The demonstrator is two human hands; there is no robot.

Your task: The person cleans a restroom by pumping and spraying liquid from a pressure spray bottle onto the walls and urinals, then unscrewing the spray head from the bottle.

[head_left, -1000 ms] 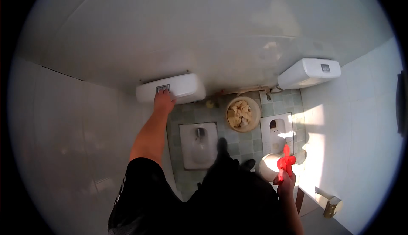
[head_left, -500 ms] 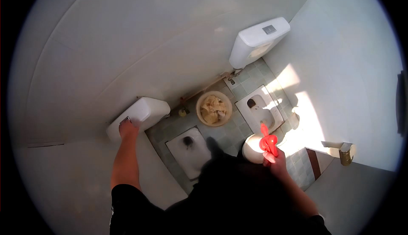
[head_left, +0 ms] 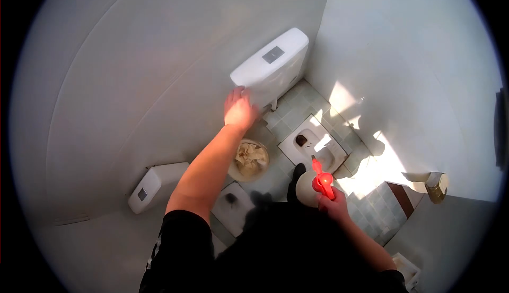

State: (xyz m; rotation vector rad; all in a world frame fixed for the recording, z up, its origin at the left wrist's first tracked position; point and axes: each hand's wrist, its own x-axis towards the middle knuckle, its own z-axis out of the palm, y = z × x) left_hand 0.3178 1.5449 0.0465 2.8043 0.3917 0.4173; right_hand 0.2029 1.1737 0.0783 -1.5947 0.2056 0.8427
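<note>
My left hand is raised beside the lower left end of a white cistern with a grey button plate; its fingers are blurred, and whether they touch the cistern is unclear. In my right hand is a red nozzle, its narrow tip pointing up and away from me. The nozzle shows in front of a pale round bucket. Beyond the tip lies a white squat toilet set in the tiled floor, with a dark drain opening.
A bin of crumpled paper stands below my left forearm. The other cistern hangs at the left wall, near a second squat toilet. At the right is a brass-coloured holder. Sunlight falls across the floor tiles.
My left hand has left the left cistern's button and moved across to the right cistern. The view has turned and shifted right. My right hand still holds the red nozzle.
</note>
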